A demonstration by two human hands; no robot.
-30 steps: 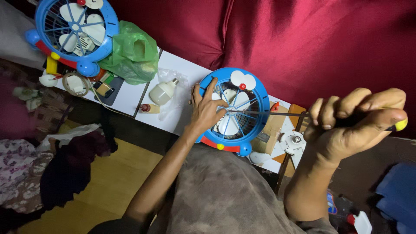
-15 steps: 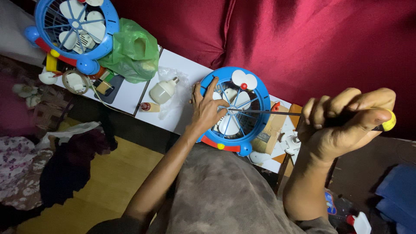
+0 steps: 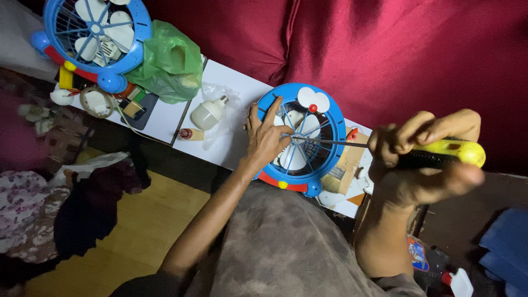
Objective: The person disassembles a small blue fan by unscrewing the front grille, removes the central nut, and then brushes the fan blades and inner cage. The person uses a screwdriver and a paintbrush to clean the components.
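Shifting: right hand (image 3: 423, 165) sliding toward 3 o'clock | gripping yellow screwdriver (image 3: 440, 154), shaft reaching blue fan (image 3: 301, 140) hub on tabletop (image 3: 231, 82) | left hand (image 3: 267, 135) spreading, pressing grille at 9 o'clock | risking: tip slipping, jabbing fingers.

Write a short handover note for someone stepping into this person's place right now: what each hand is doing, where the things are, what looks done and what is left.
Left hand: flat on the front grille of the blue fan, steadying it on the white table.
Right hand: gripping a yellow-handled screwdriver; its long shaft runs to the centre of the grille.
Nearby: a white bulb lies left of the fan, a second blue fan stands at the far left beside a green bag.
Done: the tip is set at the hub.
Left: the grille is still on; whether the screw is loose cannot be told.
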